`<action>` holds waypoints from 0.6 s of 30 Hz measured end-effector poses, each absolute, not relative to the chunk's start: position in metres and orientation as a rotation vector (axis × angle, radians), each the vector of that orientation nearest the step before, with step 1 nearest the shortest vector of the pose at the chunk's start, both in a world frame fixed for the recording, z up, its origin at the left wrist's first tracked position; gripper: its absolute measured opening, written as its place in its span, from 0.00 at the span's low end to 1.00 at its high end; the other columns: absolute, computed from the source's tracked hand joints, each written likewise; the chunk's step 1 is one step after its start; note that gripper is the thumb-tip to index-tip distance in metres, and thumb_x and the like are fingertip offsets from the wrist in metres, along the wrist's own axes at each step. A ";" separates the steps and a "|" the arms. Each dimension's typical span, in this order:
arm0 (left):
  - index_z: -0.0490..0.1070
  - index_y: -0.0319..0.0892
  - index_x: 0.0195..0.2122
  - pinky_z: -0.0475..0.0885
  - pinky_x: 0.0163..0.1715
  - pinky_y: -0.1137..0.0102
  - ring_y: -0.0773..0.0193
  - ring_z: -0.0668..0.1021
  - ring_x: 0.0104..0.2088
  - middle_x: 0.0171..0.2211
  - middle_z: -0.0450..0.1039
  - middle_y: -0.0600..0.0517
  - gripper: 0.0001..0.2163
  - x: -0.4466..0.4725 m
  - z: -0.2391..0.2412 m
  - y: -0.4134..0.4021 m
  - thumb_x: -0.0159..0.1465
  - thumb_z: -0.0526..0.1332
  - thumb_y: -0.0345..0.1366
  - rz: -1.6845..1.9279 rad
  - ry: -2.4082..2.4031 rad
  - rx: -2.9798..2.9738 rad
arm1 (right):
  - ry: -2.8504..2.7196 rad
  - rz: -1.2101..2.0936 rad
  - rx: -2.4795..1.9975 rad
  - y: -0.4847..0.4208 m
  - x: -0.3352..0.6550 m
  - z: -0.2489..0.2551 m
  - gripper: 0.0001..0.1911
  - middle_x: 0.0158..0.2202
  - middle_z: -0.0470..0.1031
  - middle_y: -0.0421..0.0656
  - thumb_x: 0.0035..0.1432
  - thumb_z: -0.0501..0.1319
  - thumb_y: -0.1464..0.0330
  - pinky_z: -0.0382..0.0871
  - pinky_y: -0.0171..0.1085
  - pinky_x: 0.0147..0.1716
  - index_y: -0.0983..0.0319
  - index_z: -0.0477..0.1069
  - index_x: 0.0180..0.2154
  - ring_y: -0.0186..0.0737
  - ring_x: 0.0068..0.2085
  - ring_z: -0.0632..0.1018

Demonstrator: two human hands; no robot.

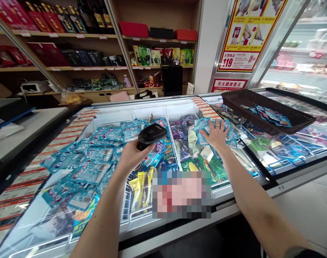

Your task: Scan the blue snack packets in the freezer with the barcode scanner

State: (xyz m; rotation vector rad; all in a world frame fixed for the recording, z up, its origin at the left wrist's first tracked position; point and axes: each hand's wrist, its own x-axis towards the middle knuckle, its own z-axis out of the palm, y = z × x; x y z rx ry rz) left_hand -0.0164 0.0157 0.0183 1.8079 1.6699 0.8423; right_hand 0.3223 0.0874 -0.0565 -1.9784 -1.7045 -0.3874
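My left hand (132, 156) is wrapped round the handle of a black barcode scanner (153, 133), held above the chest freezer. Fingers spread, my right hand (217, 135) lies on a small pile of blue snack packets (203, 126) at the right of the freezer's glass top. A larger heap of blue packets (95, 168) with barcodes is spread to the left of the scanner. Below the scanner, yellow-wrapped ice creams (142, 188) sit in a white wire basket. Green and purple packs (182, 134) lie in the compartment beneath my right hand.
A brown woven basket (227, 98) holding more blue packets stands at the right on the freezer. Price labels (31, 186) line the left side. Shelves (96, 68) with boxes and bottles stand behind, and a counter (34, 125) is at far left. A blurred patch covers the front middle.
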 end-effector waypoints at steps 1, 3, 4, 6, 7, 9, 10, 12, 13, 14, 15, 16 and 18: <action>0.70 0.38 0.28 0.62 0.16 0.74 0.65 0.72 0.16 0.15 0.70 0.52 0.17 -0.017 0.019 0.016 0.54 0.60 0.50 0.856 1.666 1.791 | -1.710 -0.401 -1.983 0.087 0.321 -0.057 0.35 0.61 0.54 0.56 0.56 0.48 0.47 0.39 0.68 0.52 0.63 0.60 0.56 0.65 0.61 0.49; 0.70 0.37 0.28 0.63 0.17 0.74 0.65 0.72 0.17 0.15 0.70 0.52 0.17 -0.019 0.020 0.016 0.53 0.61 0.50 0.884 1.658 1.739 | -1.704 -0.428 -1.987 0.084 0.320 -0.053 0.33 0.62 0.53 0.55 0.58 0.47 0.49 0.38 0.69 0.52 0.62 0.59 0.57 0.65 0.62 0.48; 0.70 0.37 0.28 0.64 0.17 0.74 0.65 0.72 0.17 0.15 0.70 0.52 0.17 -0.019 0.020 0.016 0.53 0.61 0.49 0.898 1.653 1.710 | -1.697 -0.445 -1.979 0.083 0.319 -0.050 0.32 0.62 0.52 0.55 0.59 0.47 0.50 0.37 0.69 0.52 0.62 0.58 0.58 0.64 0.63 0.47; 0.70 0.37 0.29 0.64 0.17 0.74 0.64 0.72 0.17 0.15 0.69 0.53 0.17 -0.020 0.021 0.016 0.53 0.61 0.49 0.922 1.640 1.664 | -1.695 -0.470 -1.933 0.080 0.313 -0.042 0.31 0.63 0.50 0.54 0.60 0.45 0.52 0.36 0.69 0.53 0.62 0.55 0.60 0.62 0.64 0.46; 0.70 0.37 0.29 0.64 0.17 0.74 0.64 0.72 0.17 0.15 0.69 0.53 0.17 -0.020 0.021 0.016 0.53 0.61 0.49 0.932 1.636 1.651 | -1.708 -0.470 -1.894 0.079 0.308 -0.038 0.31 0.64 0.49 0.54 0.61 0.45 0.53 0.35 0.68 0.54 0.63 0.54 0.60 0.61 0.64 0.45; 0.70 0.37 0.28 0.64 0.17 0.74 0.65 0.72 0.17 0.15 0.69 0.53 0.16 -0.020 0.021 0.016 0.53 0.61 0.49 0.936 1.632 1.646 | -1.790 -0.419 -1.782 0.079 0.296 -0.032 0.29 0.64 0.50 0.52 0.63 0.44 0.55 0.34 0.64 0.57 0.63 0.55 0.60 0.56 0.65 0.46; 0.70 0.37 0.28 0.64 0.17 0.74 0.65 0.72 0.17 0.15 0.69 0.53 0.16 -0.020 0.022 0.016 0.53 0.61 0.48 0.930 1.633 1.649 | -1.861 -0.362 -1.709 0.079 0.288 -0.031 0.28 0.64 0.51 0.51 0.63 0.44 0.56 0.35 0.62 0.58 0.62 0.56 0.59 0.54 0.65 0.47; 0.70 0.37 0.28 0.64 0.17 0.74 0.65 0.71 0.17 0.15 0.69 0.53 0.16 -0.020 0.023 0.015 0.53 0.62 0.48 0.910 1.637 1.652 | -2.046 -0.187 -1.532 0.082 0.269 -0.031 0.27 0.63 0.55 0.49 0.63 0.44 0.56 0.38 0.57 0.61 0.61 0.56 0.59 0.50 0.64 0.50; 0.70 0.37 0.27 0.64 0.18 0.74 0.65 0.71 0.17 0.15 0.69 0.53 0.16 -0.020 0.024 0.015 0.53 0.62 0.48 0.902 1.635 1.650 | -2.150 -0.076 -1.431 0.083 0.259 -0.032 0.27 0.62 0.55 0.48 0.63 0.45 0.56 0.41 0.54 0.61 0.60 0.55 0.60 0.48 0.64 0.52; 0.70 0.37 0.27 0.64 0.18 0.74 0.65 0.72 0.17 0.15 0.69 0.52 0.16 -0.021 0.025 0.014 0.53 0.62 0.48 0.896 1.626 1.647 | -2.248 0.027 -1.327 0.085 0.249 -0.033 0.28 0.62 0.55 0.48 0.63 0.46 0.55 0.45 0.53 0.61 0.60 0.54 0.61 0.48 0.63 0.54; 0.70 0.37 0.27 0.64 0.18 0.74 0.65 0.72 0.17 0.15 0.69 0.52 0.16 -0.022 0.026 0.014 0.53 0.61 0.48 0.893 1.610 1.644 | -2.344 0.110 -1.219 0.087 0.238 -0.035 0.29 0.63 0.54 0.48 0.63 0.47 0.55 0.48 0.52 0.60 0.60 0.52 0.61 0.48 0.63 0.55; 0.70 0.37 0.27 0.64 0.18 0.74 0.65 0.72 0.17 0.15 0.69 0.52 0.16 -0.022 0.026 0.013 0.53 0.61 0.48 0.893 1.589 1.642 | -2.427 0.164 -1.113 0.090 0.227 -0.036 0.30 0.63 0.53 0.48 0.62 0.48 0.55 0.51 0.50 0.60 0.60 0.52 0.62 0.48 0.63 0.55; 0.70 0.37 0.27 0.63 0.17 0.74 0.65 0.72 0.17 0.15 0.69 0.52 0.16 -0.024 0.028 0.013 0.53 0.61 0.48 0.894 1.547 1.641 | -2.560 0.231 -0.915 0.095 0.206 -0.037 0.31 0.64 0.51 0.48 0.61 0.50 0.55 0.53 0.48 0.59 0.60 0.49 0.62 0.48 0.63 0.54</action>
